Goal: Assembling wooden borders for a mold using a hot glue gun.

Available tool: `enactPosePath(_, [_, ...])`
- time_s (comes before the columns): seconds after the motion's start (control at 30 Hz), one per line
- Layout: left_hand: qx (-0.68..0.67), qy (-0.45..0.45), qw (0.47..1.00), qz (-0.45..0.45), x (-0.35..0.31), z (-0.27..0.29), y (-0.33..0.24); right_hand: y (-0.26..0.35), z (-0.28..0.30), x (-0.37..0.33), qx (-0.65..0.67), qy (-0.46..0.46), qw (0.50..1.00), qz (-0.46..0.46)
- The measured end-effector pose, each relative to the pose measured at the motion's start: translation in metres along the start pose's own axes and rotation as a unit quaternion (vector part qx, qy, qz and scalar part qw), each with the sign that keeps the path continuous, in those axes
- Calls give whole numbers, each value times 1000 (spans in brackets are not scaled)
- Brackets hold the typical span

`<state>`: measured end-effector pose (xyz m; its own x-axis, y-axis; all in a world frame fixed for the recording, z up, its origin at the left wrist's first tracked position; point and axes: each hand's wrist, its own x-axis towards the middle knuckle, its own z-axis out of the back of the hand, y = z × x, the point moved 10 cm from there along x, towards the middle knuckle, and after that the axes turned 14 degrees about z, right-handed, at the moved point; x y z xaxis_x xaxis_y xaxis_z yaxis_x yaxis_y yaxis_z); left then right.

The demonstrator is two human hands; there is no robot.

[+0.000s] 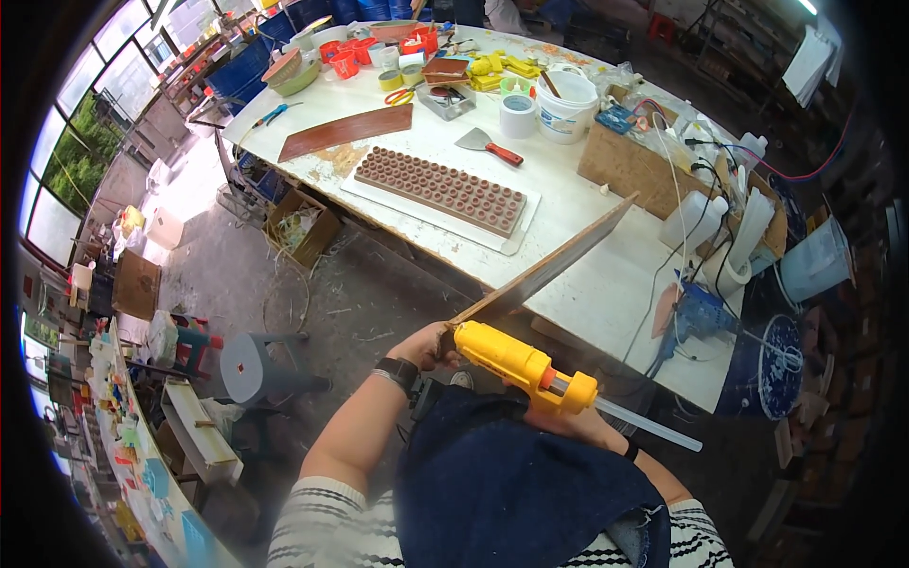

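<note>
My right hand (566,422) is wrapped round a yellow hot glue gun (507,356), mostly from below. A long translucent glue stick (653,424) sticks out of the gun's back end. My left hand (431,346) grips the near end of a thin brown board (559,260), beside the gun's front. The board is tilted on edge, its far end reaching over the white table. The gun's nozzle is hidden near my left hand. Farther off lies a brown slab with rows of round studs (440,189) on a white base board (502,241).
On the white table (360,114) are a scraper (490,147), a curved brown strip (346,133) and a white bucket (566,102). Cables, bottles and a blue power drill (701,312) crowd its right side. A grey stool (270,367) stands on the floor to my left.
</note>
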<state>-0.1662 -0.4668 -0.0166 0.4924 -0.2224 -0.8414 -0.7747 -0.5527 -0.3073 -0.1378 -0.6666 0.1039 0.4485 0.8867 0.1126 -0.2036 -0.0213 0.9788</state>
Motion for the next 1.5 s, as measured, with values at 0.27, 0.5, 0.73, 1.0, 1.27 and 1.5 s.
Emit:
enactPosePath(0.27, [-29,183,982,26,7,-12,4,4,1,2,6,7,1000,-28])
enactPosePath(0.5, [-18,-41,999,-13,-27,-11,-6,-6,-2,-6,72,-3,997,-13])
enactPosePath(0.73, [-1,-53,998,-17,-30,-12,-9,1,-3,-6,67,11,998,1])
enactPosePath(1.0, [12,-45,998,-30,-33,-18,-12,40,2,8,51,28,997,41])
enactPosePath(1.27, [7,-46,998,-32,-32,-18,-12,55,2,13,57,26,997,52])
enactPosePath(1.5, [-4,-47,999,-12,-35,-20,-10,49,6,11,86,-6,995,52])
